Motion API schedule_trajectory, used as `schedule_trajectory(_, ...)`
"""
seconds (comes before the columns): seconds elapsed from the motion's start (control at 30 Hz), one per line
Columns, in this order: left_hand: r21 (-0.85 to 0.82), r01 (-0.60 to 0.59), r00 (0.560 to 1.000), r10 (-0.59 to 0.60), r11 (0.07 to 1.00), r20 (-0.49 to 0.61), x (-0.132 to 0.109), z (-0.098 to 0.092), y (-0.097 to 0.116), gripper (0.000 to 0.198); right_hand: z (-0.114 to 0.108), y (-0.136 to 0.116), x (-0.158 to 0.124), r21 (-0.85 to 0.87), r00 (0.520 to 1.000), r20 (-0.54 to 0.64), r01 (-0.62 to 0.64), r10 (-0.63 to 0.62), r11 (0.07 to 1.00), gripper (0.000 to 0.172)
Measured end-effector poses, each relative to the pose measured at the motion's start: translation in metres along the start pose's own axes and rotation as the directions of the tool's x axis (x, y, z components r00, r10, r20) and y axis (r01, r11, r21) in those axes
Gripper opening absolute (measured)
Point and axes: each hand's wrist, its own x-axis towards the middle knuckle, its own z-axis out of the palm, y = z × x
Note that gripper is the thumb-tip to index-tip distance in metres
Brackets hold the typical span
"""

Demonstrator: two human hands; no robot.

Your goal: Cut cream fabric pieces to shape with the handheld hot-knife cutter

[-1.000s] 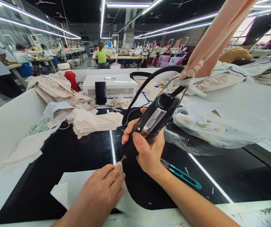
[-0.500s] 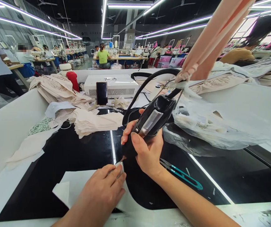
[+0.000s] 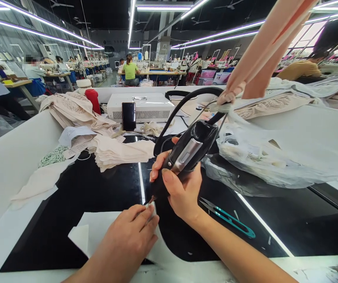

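Observation:
In my right hand is a black corded hand tool with a silver lever on its side, held tilted with fingers and thumb wrapped round its body. Its narrow copper-coloured tip points down, close to my left fingertips. My left hand rests low over the table, its fingers curled together on a small pale piece. Whether the tip touches this piece I cannot tell. Under and beside my left hand lies a white sheet. Turquoise-handled thread snips lie right of my right wrist.
A stack of cream fabric pieces lies beyond my hands, near a phone and a white vented box. At right is a clear plastic bag. Peach cloth strips hang above the tool. Several people work at benches behind.
The whole view has shifted slightly. Both hands keep their grip, and the tool's tip stays beside my left fingertips.

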Motion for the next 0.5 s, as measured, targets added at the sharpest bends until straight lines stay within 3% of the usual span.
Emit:
schedule_trajectory(0.37,-0.025,-0.011,0.999,0.013,1.0,0.049,-0.001,0.008,-0.002,0.028,-0.002,0.0,-0.001,-0.009,1.0,0.014,0.005,-0.005,1.0,0.031)
schedule_trajectory(0.5,-0.029,-0.01,0.992,0.013,1.0,0.125,0.002,0.02,-0.002,0.022,-0.008,0.002,0.006,-0.076,0.997,-0.075,-0.023,0.018,0.997,0.048)
